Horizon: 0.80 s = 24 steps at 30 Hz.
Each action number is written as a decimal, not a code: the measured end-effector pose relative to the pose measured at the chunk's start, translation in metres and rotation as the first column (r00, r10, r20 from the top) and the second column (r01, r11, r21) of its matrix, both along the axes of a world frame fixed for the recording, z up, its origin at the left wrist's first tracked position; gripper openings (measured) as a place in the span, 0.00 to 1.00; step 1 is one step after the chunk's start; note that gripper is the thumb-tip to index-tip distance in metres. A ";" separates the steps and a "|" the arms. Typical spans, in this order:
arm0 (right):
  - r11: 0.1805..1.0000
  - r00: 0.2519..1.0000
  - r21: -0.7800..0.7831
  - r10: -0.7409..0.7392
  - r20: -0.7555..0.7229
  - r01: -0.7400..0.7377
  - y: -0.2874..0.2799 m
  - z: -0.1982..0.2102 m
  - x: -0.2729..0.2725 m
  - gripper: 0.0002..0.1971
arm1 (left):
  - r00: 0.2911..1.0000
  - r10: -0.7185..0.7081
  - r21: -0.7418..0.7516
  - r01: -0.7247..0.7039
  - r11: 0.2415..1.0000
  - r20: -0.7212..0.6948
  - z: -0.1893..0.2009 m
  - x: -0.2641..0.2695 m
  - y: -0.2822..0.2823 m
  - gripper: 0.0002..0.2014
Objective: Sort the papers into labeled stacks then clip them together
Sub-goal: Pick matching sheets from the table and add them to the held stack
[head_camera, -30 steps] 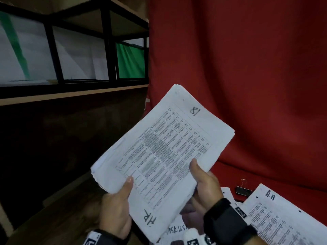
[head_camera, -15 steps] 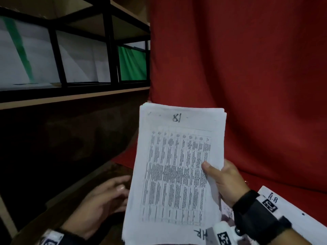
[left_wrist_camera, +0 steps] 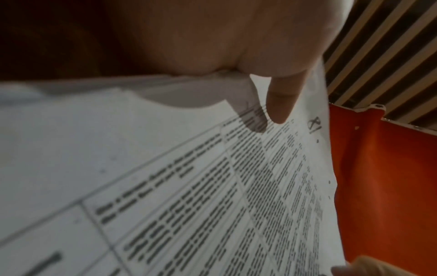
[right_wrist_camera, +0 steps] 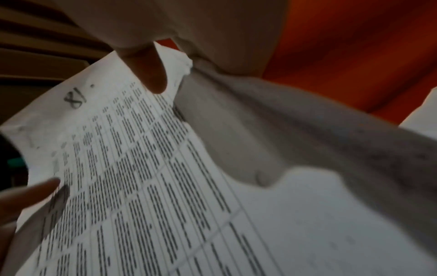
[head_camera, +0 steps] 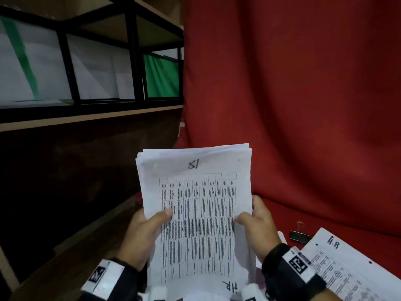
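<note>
White printed sheets, a thick stack of paper (head_camera: 195, 216) with a table of small text on the top page, are held up nearly upright in front of the red cloth backdrop (head_camera: 303, 105). Both hands have it. The left hand (head_camera: 141, 233) grips the left edge, thumb pressed flat over the front page and the rest of the fingers hidden behind the pile. The right hand (head_camera: 258, 227) does the same on the right edge, thumb on top and fingers wrapped behind. So both are clamped on the same stack, about halfway up its height.

Above the thumbs, near the top edge, there's a handwritten "18"-looking mark, upside down to the camera. Below the grip, at the bottom right corner, "HR" is scrawled, also upside down.

Right of the right wrist, another white printed sheet marked "H-R" (head_camera: 347, 268) lies flat on the red cloth, and just beyond it sits a black binder clip (head_camera: 300, 235), not touching the held stack. Left of the left hand there's a dark metal shelf frame (head_camera: 134, 61) with white and green panels behind it.

From the wrist cameras you mostly get blurry table text and each thumb (left_wrist_camera: 281, 104) lying on the page.
</note>
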State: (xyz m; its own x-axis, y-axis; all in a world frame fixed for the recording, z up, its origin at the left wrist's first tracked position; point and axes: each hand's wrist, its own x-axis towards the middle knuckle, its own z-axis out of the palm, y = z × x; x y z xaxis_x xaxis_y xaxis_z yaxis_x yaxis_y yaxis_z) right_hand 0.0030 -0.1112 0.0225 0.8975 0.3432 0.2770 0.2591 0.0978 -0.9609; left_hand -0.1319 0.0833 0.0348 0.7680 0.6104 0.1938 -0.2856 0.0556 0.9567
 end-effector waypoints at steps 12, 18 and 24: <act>0.987 1.000 -0.162 0.018 -0.009 -0.019 0.003 -0.017 -0.021 0.23 | 0.997 -0.047 0.100 0.053 0.994 -0.065 -0.006 -0.001 0.002 0.12; 0.986 0.995 -0.136 0.097 -0.019 -0.098 -0.020 0.006 -0.020 0.16 | 0.999 0.012 -0.085 -0.009 0.996 0.041 -0.013 0.004 0.017 0.11; 0.889 0.997 -0.452 -0.077 0.017 0.076 -0.103 0.020 0.038 0.13 | 0.980 -0.092 -0.474 0.167 0.865 0.178 -0.055 0.003 0.051 0.43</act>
